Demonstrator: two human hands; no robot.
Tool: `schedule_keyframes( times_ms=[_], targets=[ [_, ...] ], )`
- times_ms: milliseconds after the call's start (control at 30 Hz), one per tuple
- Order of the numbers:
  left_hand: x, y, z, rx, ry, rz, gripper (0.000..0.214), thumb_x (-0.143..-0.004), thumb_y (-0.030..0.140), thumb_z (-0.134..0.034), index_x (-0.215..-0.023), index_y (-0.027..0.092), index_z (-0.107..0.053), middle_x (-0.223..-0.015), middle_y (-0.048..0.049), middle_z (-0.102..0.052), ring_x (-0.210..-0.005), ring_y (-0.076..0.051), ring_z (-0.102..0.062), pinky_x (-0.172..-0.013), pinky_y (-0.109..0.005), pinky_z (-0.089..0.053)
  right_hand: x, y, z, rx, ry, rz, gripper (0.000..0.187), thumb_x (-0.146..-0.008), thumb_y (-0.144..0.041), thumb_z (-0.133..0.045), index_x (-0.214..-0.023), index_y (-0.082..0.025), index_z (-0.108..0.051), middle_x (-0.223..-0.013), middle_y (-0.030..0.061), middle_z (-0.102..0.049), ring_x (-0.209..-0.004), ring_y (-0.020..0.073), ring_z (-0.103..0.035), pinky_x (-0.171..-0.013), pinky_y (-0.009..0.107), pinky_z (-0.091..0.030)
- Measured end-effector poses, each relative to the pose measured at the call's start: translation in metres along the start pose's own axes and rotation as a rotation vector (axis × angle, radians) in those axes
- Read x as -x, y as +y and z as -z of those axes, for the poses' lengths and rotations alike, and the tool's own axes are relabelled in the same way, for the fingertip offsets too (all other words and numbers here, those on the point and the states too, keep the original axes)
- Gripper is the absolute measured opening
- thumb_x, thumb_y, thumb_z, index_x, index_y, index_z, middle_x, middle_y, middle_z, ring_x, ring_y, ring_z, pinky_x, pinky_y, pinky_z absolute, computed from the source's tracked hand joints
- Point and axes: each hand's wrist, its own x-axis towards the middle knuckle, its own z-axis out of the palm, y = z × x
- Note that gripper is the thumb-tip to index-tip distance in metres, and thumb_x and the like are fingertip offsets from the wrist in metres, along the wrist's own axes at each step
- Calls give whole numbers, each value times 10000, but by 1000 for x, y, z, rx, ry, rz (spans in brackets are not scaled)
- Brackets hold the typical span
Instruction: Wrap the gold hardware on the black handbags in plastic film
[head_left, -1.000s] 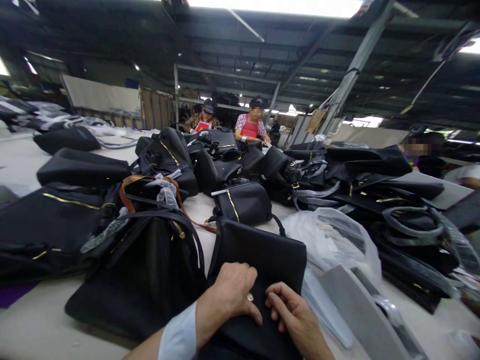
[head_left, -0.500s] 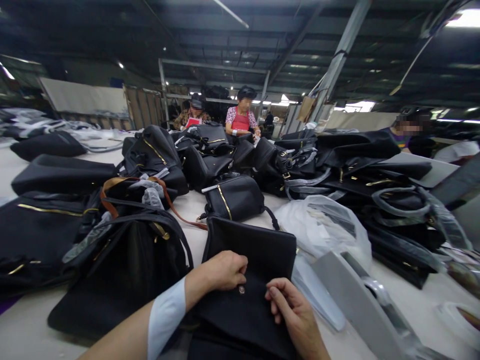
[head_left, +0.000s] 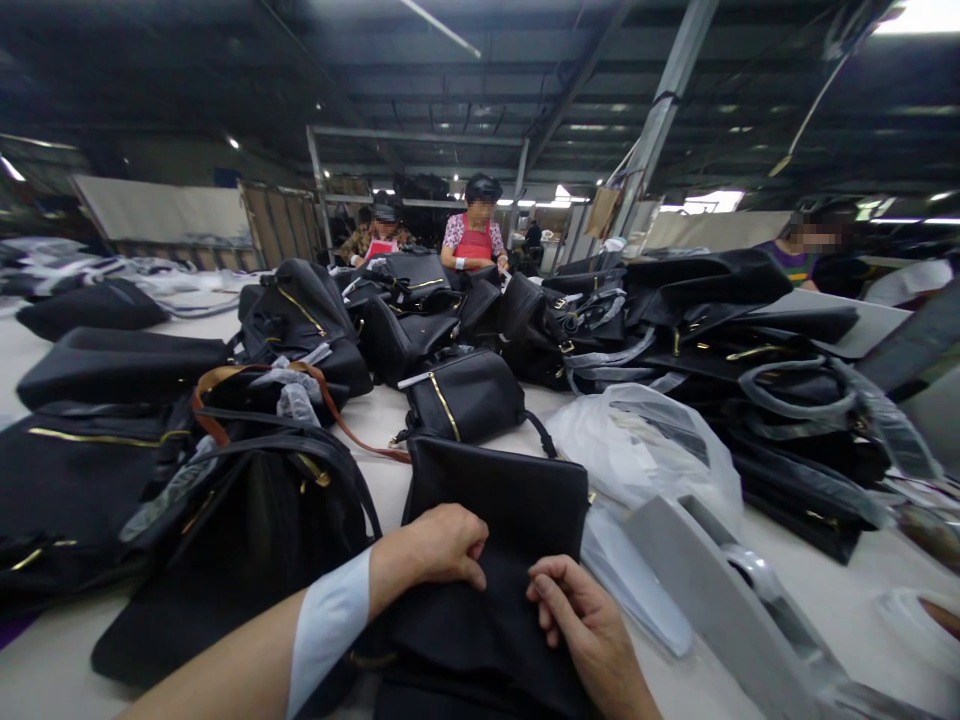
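A black leather-like bag (head_left: 499, 490) with a smooth panel stands in front of me, its lower part folded toward me. My left hand (head_left: 442, 545) lies on the panel's left side, fingers curled and closed on the black material. On the right, my right hand (head_left: 581, 615) pinches the same material between thumb and fingers, near the bag's side edge. What lies under the fingertips is hidden. Just behind this bag rests a smaller black bag (head_left: 480, 395) with a gold zipper. Close to my left forearm lies another black bag (head_left: 247, 540) with dark straps.
Black bags (head_left: 300, 310) pile up across the white table. To my right are a clear plastic bag (head_left: 652, 450), a grey metal device (head_left: 720, 600) and a roll of tape (head_left: 919, 625). A tan strap (head_left: 334, 400) trails at left. A person in a red apron (head_left: 474, 240) works opposite.
The small metal fitting visible below my left hand earlier no longer shows. The dark material has shifted over that spot; both hands stay nearly in place. The view has turned slightly.
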Motion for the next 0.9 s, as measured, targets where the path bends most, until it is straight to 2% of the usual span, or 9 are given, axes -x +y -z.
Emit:
schedule_keyframes(
  times_ms=[100, 167, 333, 500, 600, 700, 733, 800, 900],
  targets=[
    [4, 0, -1, 10, 17, 7, 89, -792, 248, -717, -743, 208, -655, -692, 11, -666, -740, -186, -661, -532, -233, -373, 0, -2, 0, -5, 5, 3, 498, -797, -697, -651, -823, -200, -660, -677, 17, -611, -510, 128, -531, -433, 219, -435],
    [7, 1, 0, 13, 17, 5, 28, -803, 220, -663, -779, 206, -668, -725, -7, -690, -739, -190, -667, -538, -239, -387, 1, -2, 0, -8, 10, 1, 506, -791, -703, -654, -827, -198, -660, -677, 17, -612, -509, 123, -527, -433, 214, -432],
    [8, 3, 3, -1, -28, -2, 305, -674, 404, -814, -863, 201, -686, -806, -26, -724, -753, -222, -683, -514, -247, -404, 1, 1, 0, -13, 11, 8, 492, -802, -688, -655, -836, -197, -658, -677, 11, -605, -499, 114, -522, -429, 207, -424],
    [5, 6, 4, -27, -53, -14, 206, -749, 327, -795, -863, 190, -691, -869, -54, -755, -839, -243, -708, -603, -258, -466, 0, -3, -2, -26, 14, -6, 501, -792, -701, -655, -827, -201, -658, -668, 14, -609, -504, 122, -530, -426, 210, -430],
    [8, 9, 6, -40, -43, -15, 95, -826, 246, -693, -888, 173, -695, -896, -87, -766, -851, -255, -718, -639, -271, -486, 0, -5, -1, -24, 7, -11, 508, -793, -706, -650, -831, -200, -654, -670, 13, -608, -504, 121, -533, -424, 207, -430],
    [13, 11, 8, -53, -18, -17, 151, -868, 155, -554, -934, 162, -690, -922, -112, -765, -868, -268, -721, -678, -294, -500, 0, -4, 0, -21, -3, -11, 498, -812, -693, -640, -843, -196, -648, -678, 10, -605, -507, 117, -531, -425, 203, -431],
    [15, 11, 7, -53, -13, -19, 154, -870, 165, -548, -936, 167, -687, -918, -107, -765, -861, -268, -723, -680, -295, -503, 0, -3, 0, -22, -7, -10, 496, -817, -690, -636, -848, -195, -646, -681, 9, -605, -508, 116, -530, -426, 201, -432],
    [16, 11, 5, -48, -9, -16, 163, -844, 313, -640, -934, 183, -681, -902, -93, -764, -843, -280, -724, -678, -303, -512, 0, -1, 0, -23, -14, -7, 502, -822, -692, -628, -858, -191, -642, -684, 8, -606, -505, 112, -529, -427, 199, -433],
    [12, 11, -2, -54, 8, 37, 492, -675, 595, -772, -932, 187, -676, -886, -103, -759, -850, -333, -720, -696, -347, -531, -1, -1, 0, -22, -17, -3, 514, -821, -699, -623, -861, -187, -638, -682, 6, -606, -498, 107, -526, -425, 195, -433]
  ],
)
